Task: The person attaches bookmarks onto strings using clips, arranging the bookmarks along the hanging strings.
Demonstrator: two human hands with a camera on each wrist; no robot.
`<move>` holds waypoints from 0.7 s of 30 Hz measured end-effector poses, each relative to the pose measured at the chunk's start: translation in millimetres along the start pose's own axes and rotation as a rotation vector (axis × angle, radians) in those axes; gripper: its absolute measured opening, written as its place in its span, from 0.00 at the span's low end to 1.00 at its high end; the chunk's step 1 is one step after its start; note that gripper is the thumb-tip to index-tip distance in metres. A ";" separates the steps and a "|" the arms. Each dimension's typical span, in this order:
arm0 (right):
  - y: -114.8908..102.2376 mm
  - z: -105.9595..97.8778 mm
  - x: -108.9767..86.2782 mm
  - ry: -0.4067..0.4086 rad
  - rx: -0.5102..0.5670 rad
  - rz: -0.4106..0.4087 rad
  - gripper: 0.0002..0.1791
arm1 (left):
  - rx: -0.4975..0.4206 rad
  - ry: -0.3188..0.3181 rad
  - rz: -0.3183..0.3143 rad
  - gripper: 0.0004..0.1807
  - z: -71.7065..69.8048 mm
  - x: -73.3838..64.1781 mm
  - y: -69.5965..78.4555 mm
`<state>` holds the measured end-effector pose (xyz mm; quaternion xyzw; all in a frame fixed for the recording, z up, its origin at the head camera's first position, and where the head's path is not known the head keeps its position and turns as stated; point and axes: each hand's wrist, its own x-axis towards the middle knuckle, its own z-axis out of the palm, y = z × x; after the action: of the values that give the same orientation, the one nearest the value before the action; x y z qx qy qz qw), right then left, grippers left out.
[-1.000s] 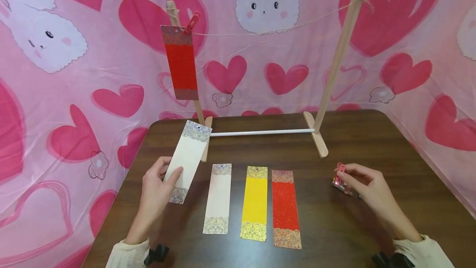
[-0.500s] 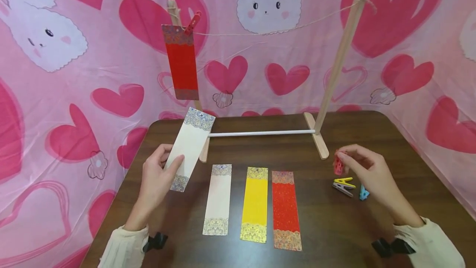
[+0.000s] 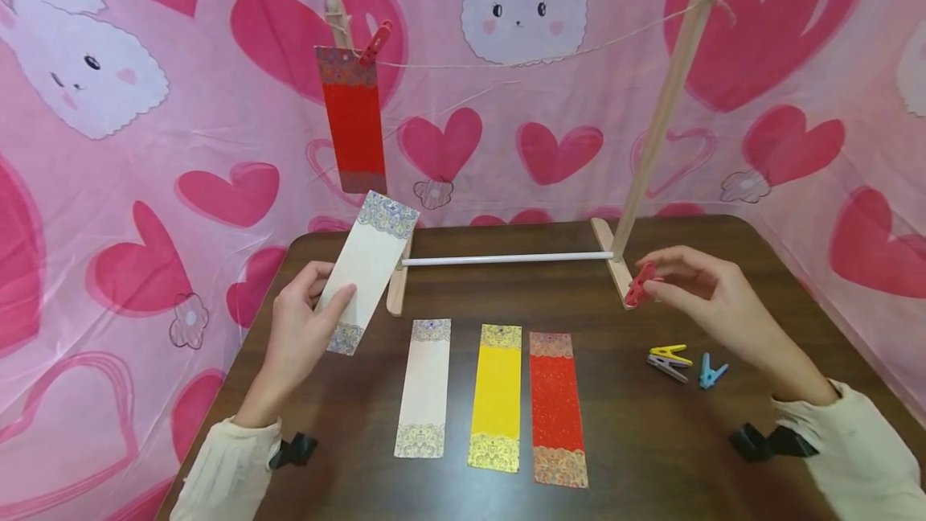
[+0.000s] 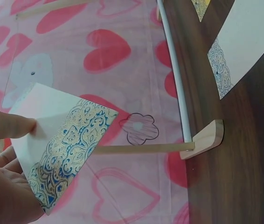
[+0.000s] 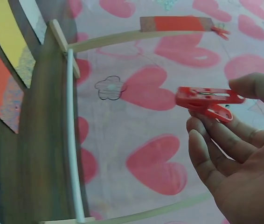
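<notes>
My left hand (image 3: 300,328) pinches a white bookmark (image 3: 369,260) with patterned ends between thumb and fingers. It is tilted above the table; its blue-and-gold pattern shows large in the left wrist view. At the right, my right hand (image 3: 709,304) holds a red clothespin (image 5: 206,99) between thumb and fingers, raised over the table. A red bookmark (image 3: 354,127) hangs from the string (image 3: 499,66) at its left end, under another red clothespin (image 3: 375,43). On the table lie a white bookmark (image 3: 424,388), a yellow bookmark (image 3: 496,396) and a speckled red bookmark (image 3: 557,408).
A wooden right post (image 3: 661,119) and a mostly covered left post (image 3: 338,22) carry the string. Their feet are joined by a white rod (image 3: 506,259). Yellow (image 3: 669,351), grey (image 3: 667,367) and blue (image 3: 712,371) clothespins lie at the right. A pink cloth (image 3: 463,159) hangs behind.
My right hand has lifted the red clothespin off the table, away from the other clothespins, up toward the right post's foot. My left hand has raised the white bookmark slightly.
</notes>
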<state>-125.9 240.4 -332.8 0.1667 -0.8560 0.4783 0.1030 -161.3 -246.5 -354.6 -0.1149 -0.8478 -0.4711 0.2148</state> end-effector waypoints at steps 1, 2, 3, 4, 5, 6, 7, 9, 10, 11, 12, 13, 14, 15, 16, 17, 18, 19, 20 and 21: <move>-1.8 -0.9 2.4 -0.010 0.001 -0.009 0.15 | -0.004 -0.001 0.003 0.14 0.0 1.0 0.1; -3.7 -1.7 4.5 -0.018 -0.005 -0.015 0.15 | -0.007 -0.002 0.005 0.13 0.1 2.1 0.2; -5.6 -2.3 6.7 -0.025 -0.015 -0.022 0.15 | -0.009 -0.005 0.007 0.13 0.2 3.1 0.4; -7.4 -2.9 8.9 -0.031 -0.023 -0.029 0.15 | -0.007 -0.008 0.011 0.14 0.3 4.2 0.5; -9.2 -3.5 11.1 -0.035 -0.031 -0.035 0.15 | -0.006 -0.012 0.014 0.14 0.4 5.4 0.7; -11.3 -4.0 13.3 -0.036 -0.039 -0.037 0.15 | -0.006 -0.013 0.017 0.14 0.4 6.5 0.9; -13.3 -4.6 15.4 -0.036 -0.051 -0.042 0.15 | -0.005 -0.014 0.020 0.14 0.4 7.8 1.3; -17.8 -5.6 20.0 -0.037 -0.065 -0.051 0.16 | 0.003 -0.015 0.028 0.14 0.1 10.5 2.0; -20.3 -6.2 22.4 -0.034 -0.067 -0.050 0.16 | 0.006 -0.016 0.031 0.14 0.0 11.9 2.5; -22.8 -6.7 24.6 -0.031 -0.073 -0.048 0.17 | 0.006 -0.016 0.034 0.14 -0.1 13.2 3.0; -25.6 -7.3 26.9 -0.025 -0.090 -0.050 0.18 | 0.007 -0.016 0.037 0.14 -0.2 14.6 3.6; -28.3 -7.9 29.4 -0.020 -0.098 -0.052 0.20 | 0.009 -0.016 0.041 0.14 -0.3 15.9 4.3; -30.9 -8.7 32.0 -0.018 -0.105 -0.061 0.22 | 0.007 -0.016 0.045 0.14 -0.3 17.2 5.0; -33.5 -9.6 34.6 -0.022 -0.106 -0.073 0.24 | 0.003 -0.016 0.049 0.14 -0.4 18.5 5.8; -35.9 -10.4 37.3 -0.023 -0.105 -0.087 0.25 | 0.001 -0.016 0.052 0.14 -0.4 19.8 6.7; -38.2 -11.2 40.1 -0.029 -0.102 -0.103 0.25 | 0.001 -0.017 0.056 0.14 -0.4 21.2 7.4; -40.6 -12.0 42.8 -0.035 -0.099 -0.121 0.24 | 0.000 -0.017 0.060 0.14 -0.4 22.5 8.1; -42.8 -12.4 45.7 -0.044 -0.082 -0.138 0.23 | 0.000 -0.018 0.063 0.15 -0.5 24.0 8.8; -45.0 -12.9 48.5 -0.055 -0.070 -0.157 0.22 | 0.000 -0.021 0.067 0.15 -0.6 25.6 9.4; -47.2 -13.0 51.5 -0.064 -0.054 -0.177 0.20 | 0.000 -0.024 0.069 0.15 -0.6 27.3 10.0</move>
<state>-155.1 218.9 -271.6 0.2540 -0.8534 0.4385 0.1218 -181.3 -241.9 -333.9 -0.1499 -0.8457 -0.4621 0.2207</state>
